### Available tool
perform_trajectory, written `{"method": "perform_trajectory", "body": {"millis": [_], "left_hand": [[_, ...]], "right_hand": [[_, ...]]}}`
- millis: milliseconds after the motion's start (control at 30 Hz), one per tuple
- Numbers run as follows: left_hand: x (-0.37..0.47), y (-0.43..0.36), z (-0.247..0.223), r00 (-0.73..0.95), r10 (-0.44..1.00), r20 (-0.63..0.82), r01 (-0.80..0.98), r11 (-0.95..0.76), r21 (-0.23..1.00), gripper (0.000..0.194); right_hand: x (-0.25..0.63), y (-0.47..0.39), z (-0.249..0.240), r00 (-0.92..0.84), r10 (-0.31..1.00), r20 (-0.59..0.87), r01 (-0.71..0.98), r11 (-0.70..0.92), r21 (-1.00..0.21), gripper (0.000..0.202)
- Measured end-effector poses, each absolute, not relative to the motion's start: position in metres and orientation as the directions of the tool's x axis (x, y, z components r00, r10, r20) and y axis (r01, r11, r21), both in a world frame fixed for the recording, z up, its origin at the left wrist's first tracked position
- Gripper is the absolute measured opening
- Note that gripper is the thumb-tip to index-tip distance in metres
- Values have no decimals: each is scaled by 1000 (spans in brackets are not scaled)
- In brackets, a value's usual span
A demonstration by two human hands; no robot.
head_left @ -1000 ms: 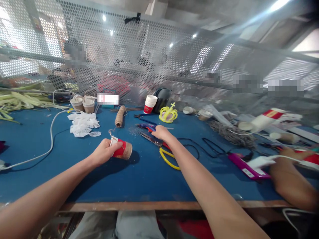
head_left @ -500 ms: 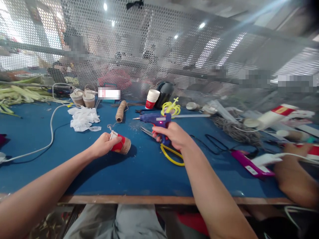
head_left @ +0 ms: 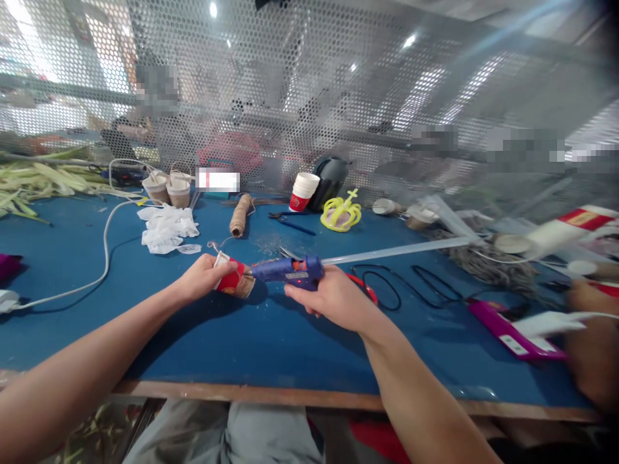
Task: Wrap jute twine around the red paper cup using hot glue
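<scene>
A red paper cup (head_left: pixel 231 281), twine wound round its lower end, tilts above the blue table (head_left: pixel 232 361), the person's left hand (head_left: pixel 204 278) gripping it by the rim. The right hand's (head_left: pixel 336 296) fingers wrap a blue glue gun (head_left: pixel 283 269), its nozzle at the twine; I can't tell if they touch. Gun and hand mostly block the scissors (head_left: pixel 289 252). Beyond lie a twine roll (head_left: pixel 239 218), crumpled white plastic (head_left: pixel 167 229), pliers (head_left: pixel 297 225) and a yellow crown (head_left: pixel 340 218); stacked cups (head_left: pixel 304 190) stand by a dark jug (head_left: pixel 333 182).
</scene>
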State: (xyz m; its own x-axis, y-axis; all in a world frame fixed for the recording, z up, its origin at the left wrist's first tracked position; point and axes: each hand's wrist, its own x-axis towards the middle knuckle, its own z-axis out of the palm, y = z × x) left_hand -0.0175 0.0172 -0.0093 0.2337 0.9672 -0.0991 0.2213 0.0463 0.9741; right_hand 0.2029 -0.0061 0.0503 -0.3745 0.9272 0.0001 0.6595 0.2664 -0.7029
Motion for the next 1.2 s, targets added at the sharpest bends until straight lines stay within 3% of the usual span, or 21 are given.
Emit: {"method": "perform_trajectory", "body": {"millis": [400,1200], "left_hand": [[-17,17,-10,221,970,-104,259,45,965,35],[-17,15,-7,229,973,-40,326,-38,945,38]], "right_hand": [[201,-9,48,-422,902,92,671,379,-637,27],[202,-9,46,-370,929,20,702,293,-649,22]]}}
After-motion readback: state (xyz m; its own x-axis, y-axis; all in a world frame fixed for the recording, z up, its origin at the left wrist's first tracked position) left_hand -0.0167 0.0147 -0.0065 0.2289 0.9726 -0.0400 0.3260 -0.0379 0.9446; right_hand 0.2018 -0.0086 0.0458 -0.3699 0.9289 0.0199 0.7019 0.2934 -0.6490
